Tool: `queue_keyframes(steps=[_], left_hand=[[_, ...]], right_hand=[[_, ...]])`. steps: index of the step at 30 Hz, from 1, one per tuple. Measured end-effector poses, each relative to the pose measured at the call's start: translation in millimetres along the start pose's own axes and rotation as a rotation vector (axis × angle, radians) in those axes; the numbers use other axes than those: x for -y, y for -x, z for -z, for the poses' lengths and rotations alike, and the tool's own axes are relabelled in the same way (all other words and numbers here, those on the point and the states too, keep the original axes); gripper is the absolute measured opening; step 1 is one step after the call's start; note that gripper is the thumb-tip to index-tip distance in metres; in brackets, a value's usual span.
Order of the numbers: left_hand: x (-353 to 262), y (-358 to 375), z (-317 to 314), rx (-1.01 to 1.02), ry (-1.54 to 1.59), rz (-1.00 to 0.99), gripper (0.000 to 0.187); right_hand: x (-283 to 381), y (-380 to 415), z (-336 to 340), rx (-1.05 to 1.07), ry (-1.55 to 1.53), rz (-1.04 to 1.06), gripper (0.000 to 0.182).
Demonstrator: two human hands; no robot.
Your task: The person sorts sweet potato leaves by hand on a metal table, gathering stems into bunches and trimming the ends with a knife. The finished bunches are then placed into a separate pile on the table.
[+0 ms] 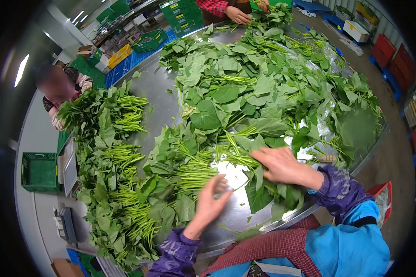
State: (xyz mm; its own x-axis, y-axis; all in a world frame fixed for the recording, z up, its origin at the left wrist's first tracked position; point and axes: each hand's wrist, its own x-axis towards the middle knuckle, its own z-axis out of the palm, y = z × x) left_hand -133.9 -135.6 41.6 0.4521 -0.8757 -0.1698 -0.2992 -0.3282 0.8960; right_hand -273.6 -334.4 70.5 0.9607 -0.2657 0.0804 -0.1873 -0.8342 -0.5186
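Nearest, below the fingers, are a checked apron [268,244] and a blue garment [346,249], with purple sleeves running up to both wrists. The left hand [211,201] is open and slightly blurred, its thumb apart from its loosely curled fingers, gripping nothing; just beyond its fingertips lies a bundle of stems [196,173], cut ends toward the right. The right hand [282,166] has its fingers closed on a leafy bunch [259,191]; pale green stems jut leftward past the fingertips, and broad leaves hang below the palm. Just beyond the right wrist, a wooden handle [326,158] lies among the greens. Well to the left of the left fingers, bundled greens [125,194] form a long row on the metal table [159,108], stems facing inward. Beyond both hands spreads a large heap of loose greens [263,87]. Farther left are a green crate [40,171] and a co-worker [60,92] behind the row. At the far edge, another person's hands [238,15] touch greens, with stacked green crates [182,16] to their left.
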Motion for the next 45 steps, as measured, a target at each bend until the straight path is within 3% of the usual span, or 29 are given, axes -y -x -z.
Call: queue_keyframes(steps=[1, 3, 5, 7, 8, 11, 13, 15, 16, 17, 19, 21, 23, 25, 26, 29, 31, 32, 33, 35, 37, 39, 40, 41, 43, 45], left_hand=[[-4.5, 0.5, -15.7, 0.112, 0.341, 0.199, 0.058], [2.3, -8.4, -39.0, 0.068, 0.488, 0.278, 0.062], [8.4, -20.6, -48.5, 0.026, 0.631, 0.349, 0.066], [9.3, -35.7, -51.4, -0.061, 0.907, 0.423, 0.069], [11.0, -41.0, -53.7, -0.092, 0.929, 0.402, 0.064], [16.6, -53.6, -54.8, -0.025, 1.139, 0.371, 0.056], [15.2, -55.4, -58.1, -0.025, 1.198, 0.323, 0.047], [23.6, -60.2, -60.8, -0.062, 1.317, 0.515, 0.045], [-8.5, -54.2, -58.8, -0.219, 1.225, 0.536, 0.033], [-6.8, -55.2, -58.3, -0.214, 1.224, 0.529, 0.033], [-0.3, -53.2, -55.3, -0.194, 1.243, 0.422, 0.031], [-18.3, -49.6, -47.1, -0.236, 1.219, 0.379, 0.027], [-30.8, -43.7, -38.3, -0.221, 1.177, 0.171, 0.021], [-59.4, -35.7, -28.3, -0.245, 1.096, 0.119, 0.014], [-62.7, -32.2, -24.9, -0.199, 1.044, 0.059, 0.014], [-67.3, -25.6, -19.9, -0.140, 0.948, -0.008, 0.013], [-66.3, -22.4, -21.3, -0.124, 0.813, -0.029, 0.014], [-67.3, -20.0, -21.3, -0.148, 0.793, 0.006, 0.011], [-69.3, -20.2, -19.6, -0.150, 0.800, 0.004, 0.011], [-73.3, -21.0, -16.7, -0.213, 0.374, -0.254, 0.007], [-76.7, -20.5, -19.3, -0.191, 0.464, -0.173, 0.011], [-82.4, -25.7, -17.3, -0.202, 0.102, -0.490, 0.011], [-84.0, -27.9, -15.8, -0.212, -0.134, -0.583, 0.031], [-91.5, -27.9, -16.0, -0.207, -0.258, -0.611, 0.031], [-96.0, -28.0, -20.8, -0.126, -0.298, -0.628, 0.030], [-92.2, -26.3, -26.0, -0.083, -0.197, -0.606, 0.028]], right_hand=[[-0.8, -9.5, 4.9, 0.047, 0.119, 0.028, 0.030], [-13.1, -32.4, -5.7, -0.122, 0.201, 0.186, 0.029], [-41.4, -54.7, -32.9, -0.112, 0.296, 0.201, 0.037], [-57.7, -67.5, -47.4, -0.229, 0.482, 0.198, 0.052], [-55.4, -67.6, -50.6, 0.013, 0.457, 0.060, 0.064], [-30.7, -46.1, -45.9, 0.038, 0.353, 0.027, 0.057], [-13.3, -23.0, -41.4, 0.066, 0.240, 0.155, 0.048], [0.6, -5.9, -32.1, 0.139, 0.094, 0.161, 0.047], [-0.8, -8.3, -21.0, 0.270, -0.010, 0.149, 0.042], [-3.4, -15.9, -6.7, 0.264, -0.004, 0.148, 0.042], [-12.4, -40.8, 26.8, 0.496, -0.181, -0.138, 0.035], [-41.1, -71.5, 36.9, 0.046, -0.069, -0.131, 0.031], [-71.5, -106.5, 40.7, -0.298, 0.106, -0.145, 0.028], [-111.2, -144.6, 30.8, -0.516, 0.303, -0.045, 0.018], [-124.0, -157.6, 22.4, -0.521, 0.302, -0.034, 0.018], [-136.8, -186.8, 17.1, -0.412, 0.384, -0.147, 0.015], [-126.2, -193.5, 29.8, -0.221, 0.405, -0.191, 0.013], [-120.5, -189.6, 32.5, -0.387, 0.437, -0.077, 0.012], [-107.7, -183.0, 38.8, -0.383, 0.443, -0.074, 0.012], [-78.3, -164.1, 51.5, -0.259, 0.285, -0.017, 0.011], [-50.9, -132.1, 55.5, -0.188, 0.106, 0.168, 0.009], [-20.0, -98.6, 68.4, 0.043, -0.089, 0.236, 0.011], [-11.4, -85.8, 75.0, 0.230, -0.191, 0.270, 0.012], [-3.7, -74.4, 81.3, 0.415, -0.295, 0.302, 0.014], [15.5, -55.7, 94.2, 0.639, -0.638, 0.078, 0.018], [3.8, -52.2, 86.5, 0.723, -0.737, 0.045, 0.022]])
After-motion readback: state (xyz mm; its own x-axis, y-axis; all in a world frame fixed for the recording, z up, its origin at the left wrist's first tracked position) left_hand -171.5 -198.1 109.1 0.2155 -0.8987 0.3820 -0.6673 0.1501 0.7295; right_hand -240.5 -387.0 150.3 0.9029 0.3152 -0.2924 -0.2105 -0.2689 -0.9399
